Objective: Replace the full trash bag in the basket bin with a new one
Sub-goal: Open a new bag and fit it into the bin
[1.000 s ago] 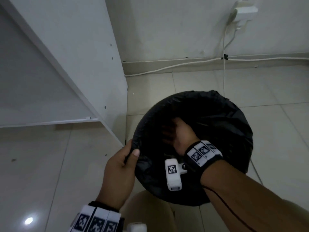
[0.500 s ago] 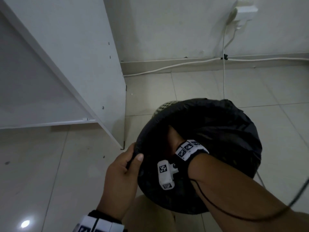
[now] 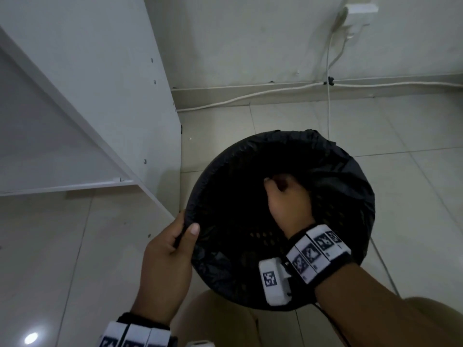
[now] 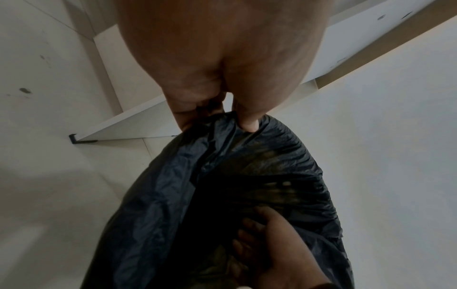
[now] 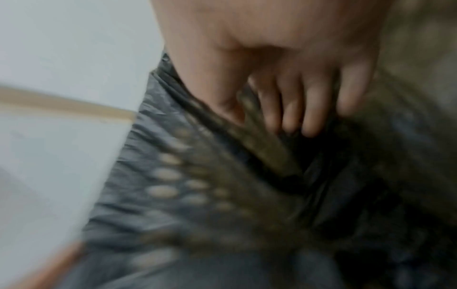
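Observation:
A round perforated basket bin (image 3: pixel 260 234) stands on the tiled floor, lined with a black trash bag (image 3: pixel 225 196) whose edge is folded over the rim. My left hand (image 3: pixel 185 231) grips the near-left rim, thumb inside and fingers outside; the left wrist view shows it pinching the bag edge (image 4: pixel 247 136). My right hand (image 3: pixel 278 189) reaches inside the bin. Its fingers (image 5: pixel 291 117) lie fairly straight and press the bag (image 5: pixel 138 215) against the basket wall. That view is blurred. The bin's bottom is hidden in the dark.
A white shelf unit (image 3: pixel 100 83) stands close on the left, its corner almost touching the bin. White cables (image 3: pixel 250 96) run along the skirting, and one hangs from a wall socket (image 3: pixel 360 8) behind the bin. My knee (image 3: pixel 225 319) is just below the bin.
My right hand has moved from the left inside wall toward the far right side. A bare bit of basket rim seen at the far left half a second ago is now covered by bag.

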### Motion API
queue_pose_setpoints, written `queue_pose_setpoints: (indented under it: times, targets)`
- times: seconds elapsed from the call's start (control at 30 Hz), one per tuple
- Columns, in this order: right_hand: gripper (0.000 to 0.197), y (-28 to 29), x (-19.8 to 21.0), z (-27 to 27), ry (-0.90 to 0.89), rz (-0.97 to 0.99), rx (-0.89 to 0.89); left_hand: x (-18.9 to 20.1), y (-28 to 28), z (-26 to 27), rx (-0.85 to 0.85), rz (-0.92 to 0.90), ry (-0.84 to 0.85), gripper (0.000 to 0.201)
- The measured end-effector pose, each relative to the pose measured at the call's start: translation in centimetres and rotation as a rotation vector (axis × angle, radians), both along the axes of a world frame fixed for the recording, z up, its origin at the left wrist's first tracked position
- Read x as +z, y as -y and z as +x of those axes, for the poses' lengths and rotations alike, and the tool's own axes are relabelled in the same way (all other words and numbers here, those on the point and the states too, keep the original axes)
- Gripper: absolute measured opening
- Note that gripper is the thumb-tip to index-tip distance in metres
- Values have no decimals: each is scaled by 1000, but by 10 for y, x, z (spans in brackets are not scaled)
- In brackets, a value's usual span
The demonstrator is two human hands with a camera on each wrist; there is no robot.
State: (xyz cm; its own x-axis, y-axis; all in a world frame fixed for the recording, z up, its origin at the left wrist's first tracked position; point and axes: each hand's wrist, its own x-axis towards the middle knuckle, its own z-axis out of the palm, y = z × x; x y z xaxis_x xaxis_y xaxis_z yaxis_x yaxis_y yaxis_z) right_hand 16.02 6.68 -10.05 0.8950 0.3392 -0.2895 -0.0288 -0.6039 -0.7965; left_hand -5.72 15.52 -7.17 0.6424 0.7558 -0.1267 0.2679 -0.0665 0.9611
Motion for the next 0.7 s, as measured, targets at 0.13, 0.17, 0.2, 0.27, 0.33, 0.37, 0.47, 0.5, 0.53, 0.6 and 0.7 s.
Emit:
queue_pose_setpoints:
  times: [0.13,0.17,0.2,0.27,0.33,0.37,0.47,0.5,0.53,0.6,0.7]
  targets:
    - [78,-12,-20,15,-179,-223,116,-4,3,-7,12,-8,-10,39]
    - [80,-17,-26,17,-235,-260,169,-4,4,-8,16,-4,-10,38]
    - [80,-22,-31,19,-315,-247,189,-5,5,-9,19,0,-8,38]
    - [78,-33,-32,21,-459,-177,170,-5,6,-8,24,-11,-3,38]
    - [72,-37,-33,23,-429,-199,202,-4,6,-7,23,-6,-3,38]
    - [65,-37,-31,23,-372,-226,233,-2,6,-5,23,5,-1,37]
    - [48,-17,-14,21,-172,-193,272,4,4,3,33,45,-7,34]
    - [42,-7,-5,19,-129,-146,288,6,3,6,39,58,-15,34]
    - [36,4,4,17,-80,-99,305,6,2,9,54,71,-23,33]
    - [27,29,24,13,65,-36,286,3,1,13,93,83,-28,33]
    - [20,66,59,9,450,-21,151,1,1,17,120,125,-59,32]
